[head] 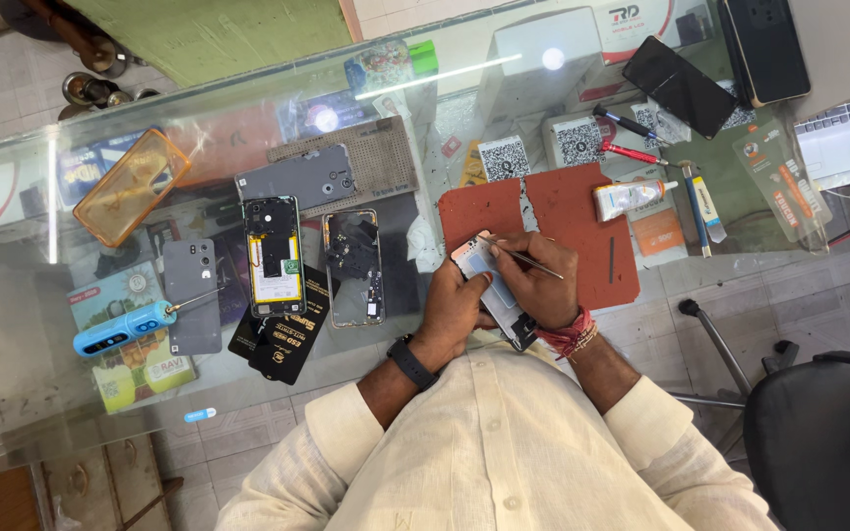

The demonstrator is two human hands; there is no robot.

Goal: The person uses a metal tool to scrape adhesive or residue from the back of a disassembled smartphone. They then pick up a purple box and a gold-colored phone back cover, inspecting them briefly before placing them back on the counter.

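Bright overhead light, glare spots on glass

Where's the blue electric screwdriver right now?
In the head view, the blue electric screwdriver lies on the glass counter at the left, its tip resting on a grey phone back cover, well left of both hands.

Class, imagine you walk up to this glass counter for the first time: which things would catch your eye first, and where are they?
At the centre, the left hand grips a phone while the right hand holds thin tweezers over it, above a red mat. To the left lie two opened phones side by side, with an orange phone case farther left. A blue electric screwdriver lies near the counter's left edge.
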